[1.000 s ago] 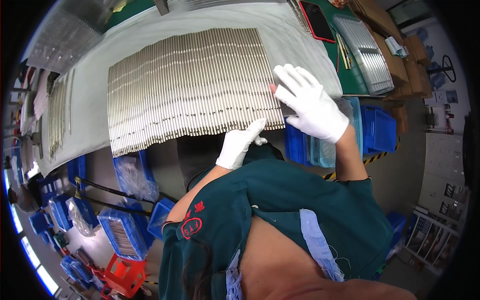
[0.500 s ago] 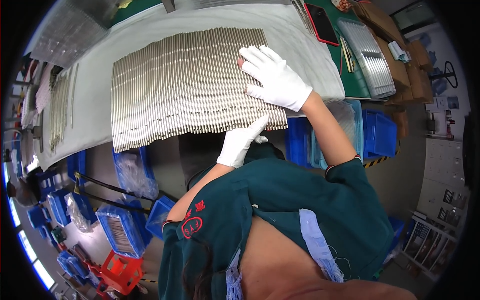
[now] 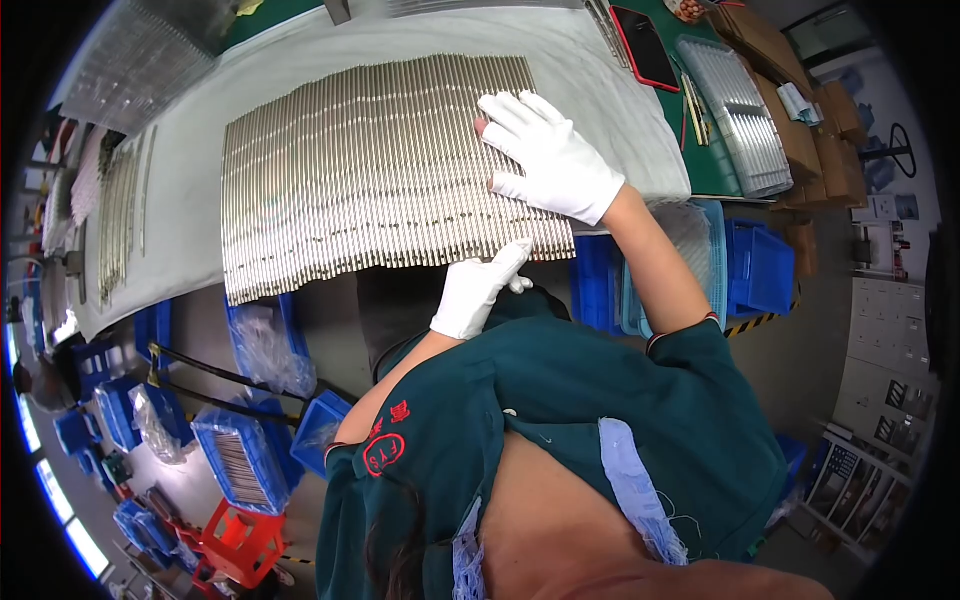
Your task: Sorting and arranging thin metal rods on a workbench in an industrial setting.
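A wide row of slim silvery metal rods [image 3: 350,170] lies side by side on a white cloth [image 3: 180,220] covering the table. The rods run from near to far, with small dark marks close to their near ends. My right hand [image 3: 555,160], in a white glove with a couple of bare fingertips, lies flat with fingers spread over the right end of the row. At the near edge my left hand [image 3: 475,290], also white-gloved, has its upper fingertip against the rod ends. Its other fingers sit lower and apart, partly curled, and no rod shows in them.
More rods [image 3: 120,215] lie at the far left of the cloth, near stacked clear plastic trays [image 3: 145,65]. A red-edged phone [image 3: 643,48] and another clear tray [image 3: 735,115] rest at the right. Blue bins [image 3: 757,265] and a red stool [image 3: 243,540] stand below.
My left hand has shifted slightly, its upper finger drawing back a little toward the near rod ends. My right hand and the rods look unmoved.
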The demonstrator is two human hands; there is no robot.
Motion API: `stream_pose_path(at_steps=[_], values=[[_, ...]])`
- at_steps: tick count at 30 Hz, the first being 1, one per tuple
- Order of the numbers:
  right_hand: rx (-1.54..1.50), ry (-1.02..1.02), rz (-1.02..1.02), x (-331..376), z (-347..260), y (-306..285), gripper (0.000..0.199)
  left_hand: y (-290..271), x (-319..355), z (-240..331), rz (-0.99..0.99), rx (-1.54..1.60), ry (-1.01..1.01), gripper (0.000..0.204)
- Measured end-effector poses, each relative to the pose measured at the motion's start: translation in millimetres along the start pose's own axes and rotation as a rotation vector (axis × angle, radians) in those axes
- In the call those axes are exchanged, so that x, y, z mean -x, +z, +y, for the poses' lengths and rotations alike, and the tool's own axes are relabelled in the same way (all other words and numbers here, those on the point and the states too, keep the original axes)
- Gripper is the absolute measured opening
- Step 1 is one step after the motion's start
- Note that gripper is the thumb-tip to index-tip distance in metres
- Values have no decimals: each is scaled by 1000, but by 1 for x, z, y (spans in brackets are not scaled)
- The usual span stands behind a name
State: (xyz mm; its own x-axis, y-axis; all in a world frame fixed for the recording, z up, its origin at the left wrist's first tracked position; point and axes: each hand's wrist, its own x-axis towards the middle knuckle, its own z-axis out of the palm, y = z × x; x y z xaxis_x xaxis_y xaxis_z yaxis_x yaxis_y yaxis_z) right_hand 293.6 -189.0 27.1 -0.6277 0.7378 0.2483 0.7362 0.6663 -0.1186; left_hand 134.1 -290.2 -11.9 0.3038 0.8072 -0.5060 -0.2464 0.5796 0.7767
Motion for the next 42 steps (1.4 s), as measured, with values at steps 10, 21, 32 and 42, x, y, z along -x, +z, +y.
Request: stream_pose_path(at_steps=[10, 21, 32, 42], values=[[-6, 2, 13, 0, -1, 0, 58, -1, -1, -1, -45, 189, -101, 30], [-9, -2, 16, 0, -1, -2, 55, -3, -1, 0, 50, 91, -37, 31], [7, -17, 28, 0, 1, 2, 53, -7, 1, 2, 22, 55, -10, 27], [-3, -9, 21, 0, 0, 0, 54, -9, 3, 4, 26, 120, -79, 27]])
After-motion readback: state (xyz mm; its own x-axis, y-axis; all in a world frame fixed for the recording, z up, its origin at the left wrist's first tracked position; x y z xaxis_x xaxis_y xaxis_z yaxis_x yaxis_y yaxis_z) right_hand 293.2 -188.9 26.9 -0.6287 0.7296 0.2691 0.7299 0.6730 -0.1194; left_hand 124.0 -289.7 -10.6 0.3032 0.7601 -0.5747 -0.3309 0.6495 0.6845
